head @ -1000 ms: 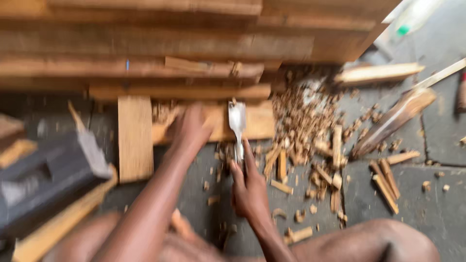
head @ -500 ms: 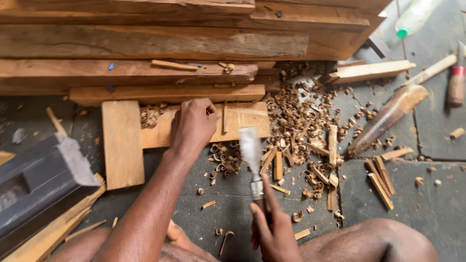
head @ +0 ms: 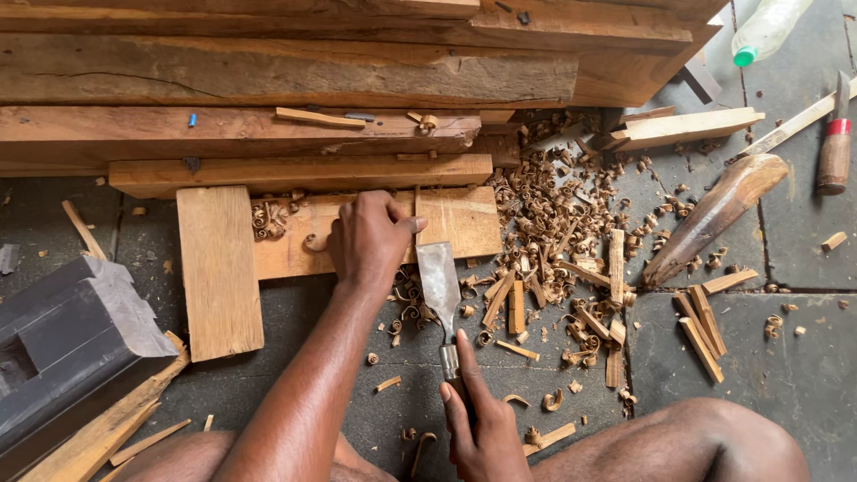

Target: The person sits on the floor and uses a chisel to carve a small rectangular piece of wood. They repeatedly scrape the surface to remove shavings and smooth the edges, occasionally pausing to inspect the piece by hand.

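On stone floor, right hand (head: 482, 428) grips chisel (head: 440, 284); left hand (head: 370, 236) presses board (head: 460, 221).

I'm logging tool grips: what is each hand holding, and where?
The right hand grips a chisel by its handle. The left hand holds nothing; it presses down on the wooden board.

We see our left hand (head: 370, 239) pressing down on a flat wooden board (head: 446, 223) that lies on the dark floor (head: 803, 357) against a stack of planks (head: 286, 71). Our right hand (head: 478, 424) grips the handle of a broad chisel (head: 440, 286), its blade tip touching the board's near edge just beside our left thumb. Curled wood shavings (head: 553, 214) and splinters lie scattered to the right, near a carved wooden piece (head: 714, 214).
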